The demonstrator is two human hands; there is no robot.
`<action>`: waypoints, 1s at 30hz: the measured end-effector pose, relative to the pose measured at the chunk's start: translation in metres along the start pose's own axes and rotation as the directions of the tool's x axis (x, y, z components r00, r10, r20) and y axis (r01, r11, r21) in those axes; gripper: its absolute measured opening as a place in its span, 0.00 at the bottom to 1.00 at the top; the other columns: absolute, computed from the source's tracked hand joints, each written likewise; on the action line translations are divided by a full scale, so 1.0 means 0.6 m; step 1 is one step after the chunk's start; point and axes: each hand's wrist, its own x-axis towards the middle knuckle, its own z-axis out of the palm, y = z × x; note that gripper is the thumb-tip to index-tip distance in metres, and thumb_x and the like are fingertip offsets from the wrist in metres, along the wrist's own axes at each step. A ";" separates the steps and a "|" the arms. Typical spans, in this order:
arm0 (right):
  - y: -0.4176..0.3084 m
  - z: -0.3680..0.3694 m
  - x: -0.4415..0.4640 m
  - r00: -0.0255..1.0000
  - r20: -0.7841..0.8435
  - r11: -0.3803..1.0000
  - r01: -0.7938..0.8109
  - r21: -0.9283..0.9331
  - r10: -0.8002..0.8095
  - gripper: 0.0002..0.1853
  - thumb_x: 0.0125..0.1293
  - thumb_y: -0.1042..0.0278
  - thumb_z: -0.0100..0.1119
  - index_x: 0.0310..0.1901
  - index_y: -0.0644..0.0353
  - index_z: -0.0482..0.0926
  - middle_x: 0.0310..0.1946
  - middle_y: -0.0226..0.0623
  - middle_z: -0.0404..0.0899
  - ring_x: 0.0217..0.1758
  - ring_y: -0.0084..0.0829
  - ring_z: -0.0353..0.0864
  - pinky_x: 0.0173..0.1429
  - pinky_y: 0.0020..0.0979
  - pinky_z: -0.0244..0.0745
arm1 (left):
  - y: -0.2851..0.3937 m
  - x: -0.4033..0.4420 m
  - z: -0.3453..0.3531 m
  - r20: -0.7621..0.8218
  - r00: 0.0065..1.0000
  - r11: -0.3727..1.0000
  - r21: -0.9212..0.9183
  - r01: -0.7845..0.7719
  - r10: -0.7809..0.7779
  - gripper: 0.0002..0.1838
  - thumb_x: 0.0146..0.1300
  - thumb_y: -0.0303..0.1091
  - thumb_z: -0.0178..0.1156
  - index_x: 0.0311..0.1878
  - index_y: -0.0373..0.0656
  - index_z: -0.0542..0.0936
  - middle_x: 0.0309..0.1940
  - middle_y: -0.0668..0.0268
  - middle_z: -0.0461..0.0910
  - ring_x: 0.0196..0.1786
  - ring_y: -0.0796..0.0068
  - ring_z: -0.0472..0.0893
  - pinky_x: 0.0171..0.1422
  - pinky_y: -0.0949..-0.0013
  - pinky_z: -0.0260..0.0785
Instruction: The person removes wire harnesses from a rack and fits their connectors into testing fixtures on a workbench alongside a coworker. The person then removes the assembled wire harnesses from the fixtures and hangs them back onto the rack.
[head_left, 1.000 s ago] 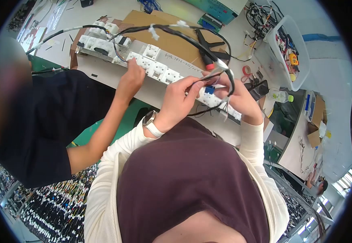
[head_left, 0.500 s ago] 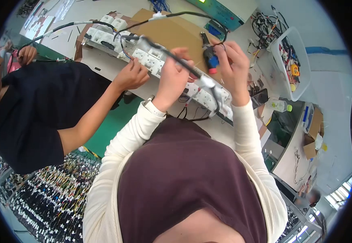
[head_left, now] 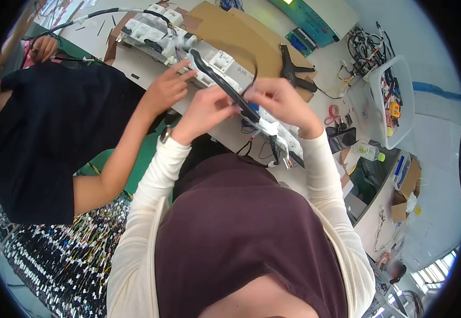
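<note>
A black-wrapped wire harness [head_left: 217, 77] runs diagonally over a row of white fixture blocks [head_left: 221, 61]. My left hand [head_left: 205, 112] is closed, thumb and fingers pinching the harness near its middle. Just beside it, my right hand [head_left: 281, 103] is also closed at the harness; a thin, blurred black strand [head_left: 255, 62] arcs up from its fingertips. Below my right hand, a white wrapped section [head_left: 267, 126] of the harness leads to loose wire ends. A co-worker's hand [head_left: 168, 87] reaches toward the wires at the harness's upper end.
Brown cardboard [head_left: 225, 26] lies behind the fixtures with a black tool [head_left: 294, 69] on it. To the right are red-handled scissors [head_left: 334, 113], a phone [head_left: 342, 140], a bottle [head_left: 367, 151] and a clear bin [head_left: 400, 106]. A green device [head_left: 310, 21] stands at the back.
My right hand has come left and down to the harness, beside my left hand. The raised black loop has dropped and shrunk. My left hand has moved slightly left and down; the view has shifted.
</note>
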 end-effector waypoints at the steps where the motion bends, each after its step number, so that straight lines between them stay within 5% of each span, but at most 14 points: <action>1: 0.002 -0.002 0.000 1.000 0.000 1.000 -0.006 0.001 0.006 0.08 0.67 0.69 0.62 0.40 0.64 0.86 0.31 0.34 0.84 0.32 0.25 0.78 0.39 0.28 0.73 | -0.009 -0.017 -0.005 0.003 1.000 1.000 -0.004 0.003 -0.003 0.10 0.59 0.20 0.64 0.44 0.36 0.82 0.40 0.66 0.82 0.41 0.81 0.82 0.47 0.76 0.76; 3: 0.006 -0.003 0.001 0.921 0.368 0.991 -0.134 -0.013 0.129 0.08 0.61 0.70 0.66 0.39 0.64 0.86 0.33 0.35 0.85 0.33 0.26 0.79 0.40 0.29 0.73 | -0.022 -0.046 -0.006 0.099 0.991 0.960 -0.259 0.108 -0.085 0.12 0.58 0.19 0.64 0.46 0.36 0.82 0.44 0.64 0.84 0.41 0.80 0.82 0.47 0.76 0.76; 5: 0.004 -0.002 0.009 0.916 0.388 0.994 -0.083 -0.077 0.107 0.07 0.59 0.71 0.66 0.37 0.64 0.86 0.32 0.36 0.84 0.33 0.30 0.80 0.39 0.30 0.74 | -0.015 -0.066 -0.007 0.098 0.985 0.943 -0.288 0.166 -0.144 0.12 0.57 0.18 0.64 0.44 0.37 0.85 0.47 0.62 0.84 0.42 0.80 0.83 0.47 0.76 0.77; 7: 0.002 0.003 0.019 0.902 0.427 0.978 0.033 -0.207 0.061 0.05 0.55 0.73 0.67 0.32 0.63 0.85 0.31 0.37 0.82 0.34 0.37 0.82 0.38 0.33 0.75 | -0.015 -0.075 -0.005 -0.257 0.966 0.998 -0.056 -0.004 -0.011 0.11 0.56 0.16 0.64 0.41 0.38 0.87 0.49 0.62 0.83 0.41 0.79 0.83 0.44 0.75 0.78; 8: 0.028 0.017 0.020 0.933 0.342 0.927 0.223 -0.302 -0.113 0.04 0.53 0.73 0.67 0.30 0.63 0.82 0.30 0.37 0.80 0.35 0.42 0.82 0.37 0.37 0.77 | -0.014 -0.075 0.000 -0.428 0.904 1.000 0.000 -0.014 0.013 0.10 0.55 0.14 0.65 0.36 0.40 0.88 0.50 0.61 0.82 0.40 0.78 0.84 0.41 0.75 0.78; 9: 0.031 0.025 0.027 0.933 0.343 0.928 0.220 -0.301 -0.110 0.04 0.53 0.73 0.67 0.30 0.63 0.82 0.30 0.37 0.80 0.35 0.42 0.82 0.37 0.37 0.77 | -0.019 -0.071 0.000 -0.427 0.904 1.000 -0.002 -0.012 0.010 0.10 0.55 0.14 0.65 0.36 0.40 0.88 0.50 0.61 0.82 0.40 0.78 0.84 0.41 0.75 0.78; 11: 0.030 0.040 0.046 0.884 0.213 0.737 0.464 -0.491 -0.416 0.07 0.52 0.73 0.67 0.34 0.61 0.82 0.34 0.35 0.81 0.36 0.40 0.83 0.39 0.37 0.79 | -0.042 -0.055 -0.001 -0.629 0.723 0.948 0.298 -0.116 0.286 0.11 0.56 0.12 0.63 0.40 0.37 0.86 0.51 0.60 0.79 0.41 0.74 0.84 0.42 0.74 0.80; 12: 0.030 0.041 0.057 0.863 0.233 0.630 0.489 -0.603 -0.447 0.10 0.53 0.73 0.66 0.38 0.59 0.82 0.39 0.34 0.81 0.38 0.37 0.84 0.40 0.35 0.81 | -0.082 -0.044 0.015 -0.732 0.658 0.980 0.068 -0.187 0.177 0.12 0.54 0.10 0.64 0.39 0.36 0.82 0.50 0.58 0.77 0.41 0.71 0.85 0.40 0.72 0.84; 15: 0.056 0.042 0.090 0.835 -0.036 0.663 0.409 -0.627 -0.549 0.17 0.54 0.75 0.65 0.47 0.53 0.84 0.43 0.34 0.82 0.41 0.39 0.84 0.42 0.35 0.80 | -0.115 -0.011 0.038 -0.788 0.609 0.952 -0.115 -0.285 0.087 0.11 0.56 0.11 0.64 0.40 0.35 0.80 0.50 0.59 0.75 0.45 0.71 0.85 0.44 0.71 0.85; 17: 0.089 0.066 0.107 0.819 -0.126 0.693 0.381 -0.612 -0.560 0.17 0.54 0.76 0.67 0.48 0.54 0.84 0.41 0.35 0.82 0.40 0.38 0.84 0.41 0.35 0.80 | -0.163 -0.014 0.064 -0.763 0.639 0.956 -0.252 -0.150 -0.101 0.10 0.57 0.12 0.66 0.41 0.34 0.79 0.50 0.59 0.74 0.46 0.69 0.85 0.47 0.69 0.85; 19: 0.109 0.097 0.113 0.773 -0.323 0.702 0.212 -0.679 -0.546 0.10 0.54 0.72 0.71 0.39 0.56 0.84 0.41 0.32 0.82 0.38 0.35 0.84 0.39 0.34 0.81 | -0.099 -0.010 0.054 -0.776 0.629 0.997 0.004 -0.082 0.054 0.10 0.56 0.13 0.67 0.40 0.35 0.80 0.49 0.60 0.75 0.43 0.69 0.85 0.45 0.70 0.85; 23: 0.104 0.106 0.116 0.801 -0.366 0.754 0.153 -0.639 -0.473 0.07 0.58 0.70 0.71 0.38 0.56 0.84 0.41 0.34 0.82 0.39 0.38 0.84 0.39 0.37 0.80 | -0.068 -0.018 0.028 -0.725 0.680 0.984 0.175 0.033 0.106 0.10 0.56 0.16 0.71 0.38 0.36 0.81 0.41 0.62 0.78 0.40 0.70 0.86 0.42 0.71 0.84; 28: 0.113 0.116 0.106 0.825 -0.391 0.825 0.148 -0.546 -0.407 0.07 0.56 0.76 0.71 0.36 0.60 0.82 0.41 0.40 0.85 0.40 0.43 0.86 0.43 0.36 0.81 | -0.035 -0.004 -0.009 -0.610 0.789 0.988 0.069 0.140 -0.070 0.08 0.56 0.19 0.69 0.35 0.33 0.79 0.35 0.60 0.78 0.35 0.68 0.84 0.39 0.70 0.81; 30: 0.093 0.106 0.108 0.908 -0.352 0.848 0.008 -0.530 -0.229 0.06 0.57 0.73 0.70 0.34 0.60 0.82 0.36 0.41 0.85 0.36 0.45 0.86 0.39 0.38 0.80 | -0.016 0.007 -0.030 -0.573 0.814 0.980 0.092 0.179 -0.095 0.08 0.57 0.22 0.70 0.33 0.34 0.78 0.33 0.60 0.77 0.32 0.68 0.82 0.37 0.68 0.78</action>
